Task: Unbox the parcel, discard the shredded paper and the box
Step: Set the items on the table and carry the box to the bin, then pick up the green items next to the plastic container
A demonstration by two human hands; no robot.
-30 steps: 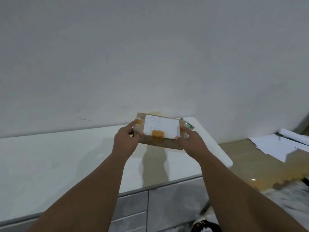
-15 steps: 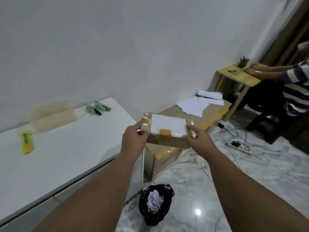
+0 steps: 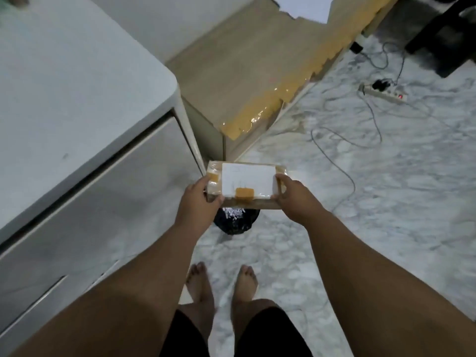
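A flat brown cardboard box with a white label and orange tape patches is held level in front of me. My left hand grips its left end and my right hand grips its right end. Directly below the box, on the marble floor, sits a black rubbish bag with white shredded paper showing inside it. The box hides the far part of the bag.
A white cabinet with drawers stands at my left. A low wooden table wrapped in yellow tape lies beyond the box. Cables and a power strip trail over the floor at the right. My bare feet stand near the bag.
The view has swung from the white cabinet top to the right and down to the floor. The box, still in both hands, has come from over the cabinet to above the black bag.
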